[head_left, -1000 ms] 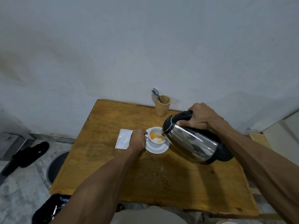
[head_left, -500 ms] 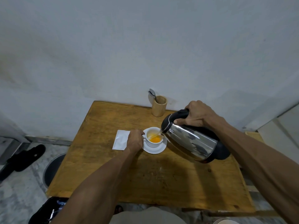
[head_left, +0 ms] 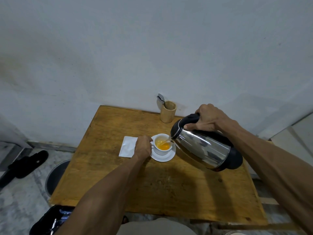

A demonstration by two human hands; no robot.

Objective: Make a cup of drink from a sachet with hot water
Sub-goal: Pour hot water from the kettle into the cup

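Note:
A white cup (head_left: 162,150) stands on a white saucer (head_left: 166,157) in the middle of the wooden table (head_left: 169,187). Orange liquid shows inside the cup. My left hand (head_left: 143,147) grips the cup at its handle side. My right hand (head_left: 207,120) is closed on the black handle of a steel kettle (head_left: 205,148), which is tilted with its spout over the cup's right rim. A thin stream of water runs from the spout into the cup. A white sachet (head_left: 127,146) lies flat just left of my left hand.
A wooden holder (head_left: 168,113) with a spoon (head_left: 160,98) in it stands at the table's back edge by the wall. On the floor left of the table are a round dark bin (head_left: 55,177) and a black sandal (head_left: 25,164). A dark bag (head_left: 50,221) lies at the near left.
The liquid in the cup has risen and turned more orange as water keeps running in. Both hands and the kettle hold nearly the same pose.

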